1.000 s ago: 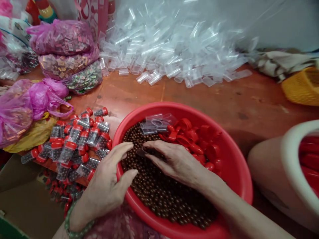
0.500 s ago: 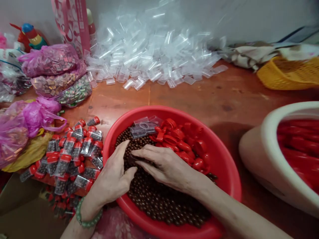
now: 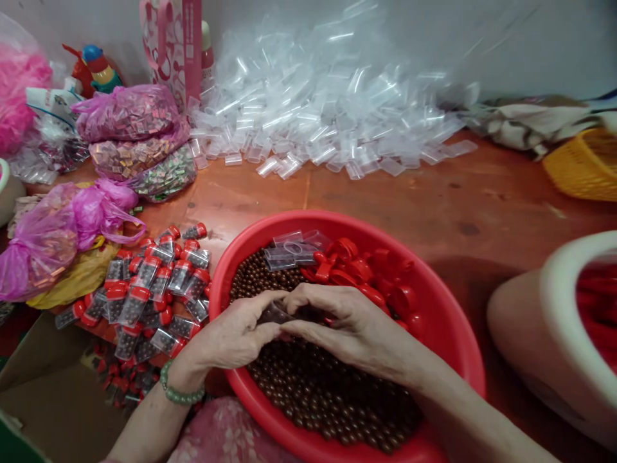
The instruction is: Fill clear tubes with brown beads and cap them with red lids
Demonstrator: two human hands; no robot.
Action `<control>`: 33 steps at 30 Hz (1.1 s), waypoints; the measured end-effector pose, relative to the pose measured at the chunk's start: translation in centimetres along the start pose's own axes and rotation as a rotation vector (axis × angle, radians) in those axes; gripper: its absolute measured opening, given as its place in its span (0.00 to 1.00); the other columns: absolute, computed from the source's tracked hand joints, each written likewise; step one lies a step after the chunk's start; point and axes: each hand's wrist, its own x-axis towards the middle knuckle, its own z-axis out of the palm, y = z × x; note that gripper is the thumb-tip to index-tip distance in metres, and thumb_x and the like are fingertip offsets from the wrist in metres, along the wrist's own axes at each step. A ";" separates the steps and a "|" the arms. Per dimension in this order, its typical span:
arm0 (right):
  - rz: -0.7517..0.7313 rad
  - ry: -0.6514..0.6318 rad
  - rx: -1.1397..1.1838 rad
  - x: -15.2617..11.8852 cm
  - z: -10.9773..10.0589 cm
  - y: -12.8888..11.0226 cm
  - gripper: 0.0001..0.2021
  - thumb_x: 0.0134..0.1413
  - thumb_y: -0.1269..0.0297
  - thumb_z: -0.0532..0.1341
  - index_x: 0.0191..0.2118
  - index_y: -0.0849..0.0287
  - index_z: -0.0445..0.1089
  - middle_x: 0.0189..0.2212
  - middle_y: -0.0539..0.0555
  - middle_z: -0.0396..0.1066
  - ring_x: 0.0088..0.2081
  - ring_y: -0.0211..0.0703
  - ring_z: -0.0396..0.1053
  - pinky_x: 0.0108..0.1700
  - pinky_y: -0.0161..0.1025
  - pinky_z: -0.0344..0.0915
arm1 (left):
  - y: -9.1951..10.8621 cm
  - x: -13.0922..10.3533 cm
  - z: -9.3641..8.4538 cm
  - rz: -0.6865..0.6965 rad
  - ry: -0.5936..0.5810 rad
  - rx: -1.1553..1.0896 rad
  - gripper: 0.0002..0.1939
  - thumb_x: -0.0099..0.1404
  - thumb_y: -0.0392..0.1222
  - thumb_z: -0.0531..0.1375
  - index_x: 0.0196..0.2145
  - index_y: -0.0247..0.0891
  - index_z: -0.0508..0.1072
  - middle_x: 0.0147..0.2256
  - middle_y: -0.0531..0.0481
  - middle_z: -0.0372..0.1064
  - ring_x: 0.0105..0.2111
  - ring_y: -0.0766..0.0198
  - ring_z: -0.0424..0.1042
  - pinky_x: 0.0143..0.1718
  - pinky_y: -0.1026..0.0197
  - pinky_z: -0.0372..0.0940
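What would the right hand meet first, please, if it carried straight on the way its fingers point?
Probably the left hand, whose fingertips meet it over the small clear vial that both pinch; depth is hard to judge.

Mostly plastic on a worn wooden worktop.

We see a glossy red plastic basin (image 3: 448,321) holding smooth, shiny brown beads (image 3: 318,386), glossy red plastic caps (image 3: 366,276) and clear plastic vials (image 3: 294,247). Our left hand (image 3: 236,337) and right hand (image 3: 351,325) close together on one clear plastic vial (image 3: 274,313). The worktop (image 3: 385,199) looks like reddish wood, matt and scuffed. A heap of clear vials (image 3: 328,109) glints behind it. Thin, crinkled pink plastic bags (image 3: 62,225) lie left, beside capped vials (image 3: 149,283). A smooth cream plastic tub (image 3: 540,321) and a woven-look yellow basket (image 3: 583,164) stand right.
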 end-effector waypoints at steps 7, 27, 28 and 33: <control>0.142 0.052 -0.009 -1.1 0.1 0.1 0.07 0.59 0.64 0.59 0.30 0.57 0.65 0.27 0.50 0.72 0.28 0.38 0.69 0.31 0.35 0.67 | 0.1 -0.1 0.0 -0.046 0.028 -0.033 0.21 0.66 0.35 0.53 0.57 0.37 0.65 0.45 0.46 0.71 0.45 0.60 0.70 0.51 0.58 0.62; 0.268 0.005 -0.941 4.9 -1.5 4.4 0.09 0.60 0.71 0.52 0.38 0.60 0.69 0.34 0.57 0.72 0.36 0.46 0.69 0.35 0.39 0.62 | -0.5 0.8 0.9 -0.013 0.484 -0.477 0.06 0.63 0.34 0.58 0.40 0.34 0.69 0.39 0.46 0.72 0.39 0.66 0.73 0.46 0.61 0.67; 0.277 0.033 -0.945 4.8 -2.1 4.5 0.08 0.60 0.70 0.53 0.39 0.60 0.69 0.35 0.58 0.72 0.37 0.47 0.69 0.36 0.40 0.62 | -0.5 0.8 0.9 -0.013 0.489 -0.481 0.06 0.63 0.34 0.58 0.40 0.34 0.68 0.39 0.46 0.72 0.39 0.66 0.73 0.46 0.61 0.67; 0.268 0.050 -0.905 5.0 -3.3 5.9 0.07 0.53 0.71 0.59 0.39 0.60 0.71 0.37 0.59 0.72 0.40 0.50 0.70 0.38 0.41 0.64 | -0.5 1.0 0.8 -0.007 0.496 -0.480 0.05 0.63 0.33 0.57 0.39 0.34 0.69 0.38 0.47 0.72 0.38 0.67 0.73 0.45 0.62 0.67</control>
